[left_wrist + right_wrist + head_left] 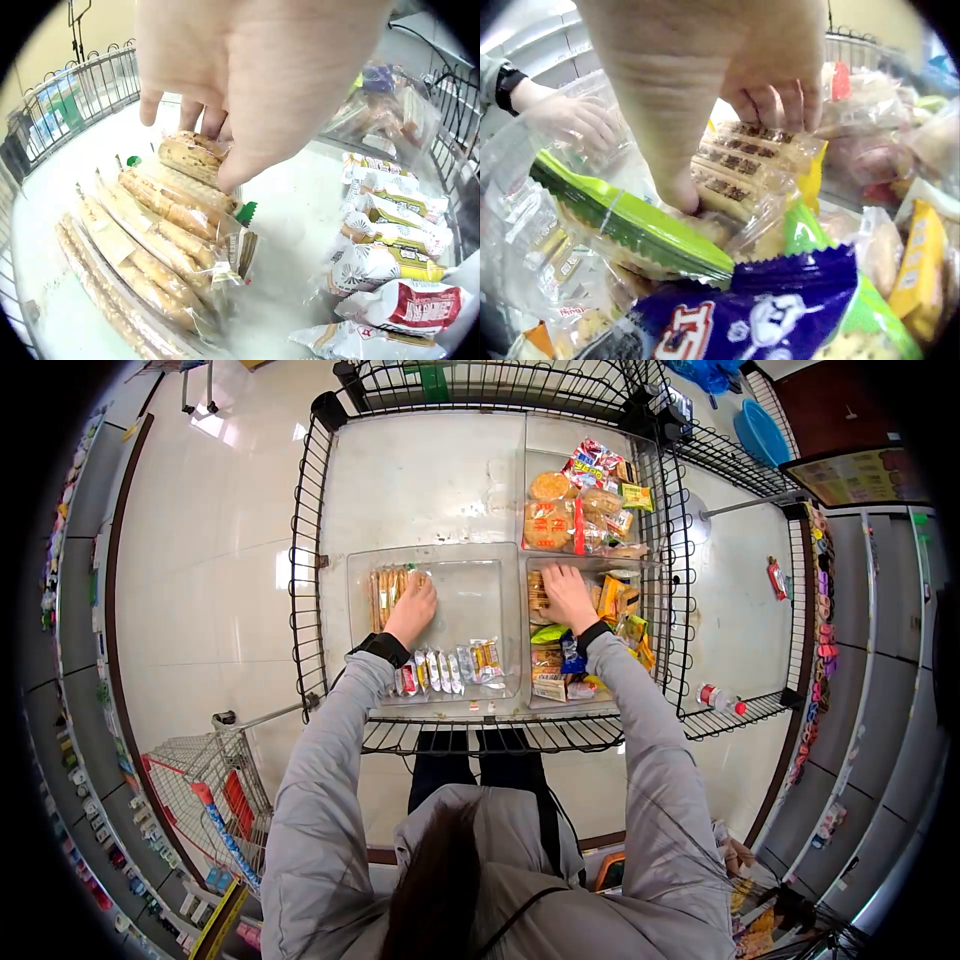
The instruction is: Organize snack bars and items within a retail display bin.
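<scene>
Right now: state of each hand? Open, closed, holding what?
Left hand: closed, pinching a wrapped pastry at the row's end.
Right hand: closed, gripping a clear-wrapped biscuit pack.

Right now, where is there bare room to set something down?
Bare: the white deck beyond the left tray, left of the far tray; also the left tray's middle, between left hand, white packets and right wall. Crowded: the right tray under the right hand and most of the far one.

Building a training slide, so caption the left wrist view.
Left hand gripping one of several wrapped snack sticks, white packets lined up at right.
</scene>
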`<state>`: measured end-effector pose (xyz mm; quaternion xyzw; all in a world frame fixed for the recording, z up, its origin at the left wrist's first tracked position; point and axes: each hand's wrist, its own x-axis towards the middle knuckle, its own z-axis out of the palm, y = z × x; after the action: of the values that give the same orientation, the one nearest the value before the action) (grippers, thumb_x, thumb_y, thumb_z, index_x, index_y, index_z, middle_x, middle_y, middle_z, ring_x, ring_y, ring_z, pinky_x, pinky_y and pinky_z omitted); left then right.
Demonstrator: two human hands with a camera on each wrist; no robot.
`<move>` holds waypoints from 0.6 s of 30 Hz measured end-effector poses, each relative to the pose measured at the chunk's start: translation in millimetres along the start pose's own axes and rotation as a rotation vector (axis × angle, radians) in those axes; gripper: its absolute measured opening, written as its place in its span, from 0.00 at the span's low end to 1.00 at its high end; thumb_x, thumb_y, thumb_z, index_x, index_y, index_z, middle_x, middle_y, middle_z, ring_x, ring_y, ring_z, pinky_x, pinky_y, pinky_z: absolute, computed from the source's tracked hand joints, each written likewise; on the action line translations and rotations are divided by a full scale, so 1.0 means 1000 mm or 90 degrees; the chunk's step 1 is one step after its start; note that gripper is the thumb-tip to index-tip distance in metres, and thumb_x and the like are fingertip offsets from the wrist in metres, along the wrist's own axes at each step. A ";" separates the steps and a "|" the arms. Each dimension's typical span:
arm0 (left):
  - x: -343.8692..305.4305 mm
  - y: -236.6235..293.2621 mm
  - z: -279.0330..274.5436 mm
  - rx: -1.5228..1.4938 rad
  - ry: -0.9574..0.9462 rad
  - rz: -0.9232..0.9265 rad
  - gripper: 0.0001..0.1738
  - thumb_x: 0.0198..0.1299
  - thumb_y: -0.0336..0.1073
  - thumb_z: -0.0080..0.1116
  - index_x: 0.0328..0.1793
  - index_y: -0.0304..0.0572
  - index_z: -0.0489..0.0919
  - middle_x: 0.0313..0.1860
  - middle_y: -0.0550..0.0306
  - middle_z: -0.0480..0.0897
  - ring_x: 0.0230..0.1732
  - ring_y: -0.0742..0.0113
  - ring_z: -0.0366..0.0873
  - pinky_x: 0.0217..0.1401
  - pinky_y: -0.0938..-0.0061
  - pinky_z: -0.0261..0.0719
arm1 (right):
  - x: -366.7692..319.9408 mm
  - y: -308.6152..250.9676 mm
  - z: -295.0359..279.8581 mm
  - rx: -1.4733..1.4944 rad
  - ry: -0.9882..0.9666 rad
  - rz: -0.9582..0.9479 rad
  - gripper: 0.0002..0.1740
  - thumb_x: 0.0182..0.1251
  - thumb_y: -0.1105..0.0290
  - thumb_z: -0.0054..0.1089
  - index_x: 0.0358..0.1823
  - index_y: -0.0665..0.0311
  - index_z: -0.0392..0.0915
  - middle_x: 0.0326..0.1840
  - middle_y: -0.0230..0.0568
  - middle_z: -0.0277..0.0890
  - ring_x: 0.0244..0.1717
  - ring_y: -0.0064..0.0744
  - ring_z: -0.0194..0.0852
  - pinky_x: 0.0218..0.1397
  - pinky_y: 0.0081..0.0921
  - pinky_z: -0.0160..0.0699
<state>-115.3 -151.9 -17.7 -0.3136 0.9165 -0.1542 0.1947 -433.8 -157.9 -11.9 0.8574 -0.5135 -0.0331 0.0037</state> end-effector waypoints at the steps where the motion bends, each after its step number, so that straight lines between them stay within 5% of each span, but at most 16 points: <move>1: -0.001 0.000 -0.001 0.007 -0.005 0.004 0.16 0.55 0.37 0.47 0.48 0.43 0.76 0.54 0.57 0.74 0.67 0.61 0.60 0.71 0.52 0.51 | -0.003 0.003 -0.008 0.038 -0.031 -0.001 0.38 0.33 0.55 0.70 0.47 0.66 0.67 0.44 0.44 0.68 0.49 0.41 0.67 0.54 0.33 0.64; 7: -0.007 0.002 0.006 0.040 0.018 0.003 0.18 0.56 0.38 0.47 0.51 0.42 0.76 0.57 0.58 0.74 0.69 0.60 0.56 0.67 0.57 0.56 | -0.031 0.015 -0.073 0.182 0.104 0.012 0.41 0.36 0.56 0.70 0.51 0.71 0.64 0.45 0.49 0.67 0.50 0.46 0.65 0.56 0.35 0.63; 13: -0.008 -0.002 0.008 0.030 0.039 -0.001 0.17 0.55 0.38 0.47 0.50 0.43 0.77 0.56 0.58 0.74 0.68 0.60 0.58 0.66 0.58 0.57 | -0.060 -0.008 -0.152 0.375 0.227 0.163 0.39 0.41 0.60 0.70 0.54 0.72 0.63 0.49 0.55 0.67 0.51 0.50 0.67 0.55 0.37 0.68; 16: -0.007 -0.002 0.008 -0.015 0.037 -0.014 0.17 0.56 0.38 0.46 0.49 0.43 0.78 0.54 0.58 0.75 0.67 0.61 0.60 0.66 0.60 0.56 | -0.053 -0.033 -0.163 0.639 0.220 0.193 0.37 0.44 0.61 0.70 0.53 0.74 0.65 0.45 0.47 0.72 0.47 0.39 0.72 0.52 0.32 0.71; 18: -0.008 -0.002 0.010 -0.015 0.053 -0.020 0.16 0.56 0.37 0.47 0.48 0.43 0.78 0.54 0.59 0.75 0.66 0.61 0.60 0.66 0.59 0.57 | -0.040 -0.056 -0.157 0.778 0.091 0.281 0.37 0.45 0.60 0.70 0.54 0.75 0.65 0.44 0.46 0.74 0.46 0.36 0.73 0.52 0.29 0.72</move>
<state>-103.6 -150.2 -23.6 -0.3234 0.9206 -0.1593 0.1498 -393.6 -100.1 144.9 0.5798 -0.6020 0.3235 -0.4436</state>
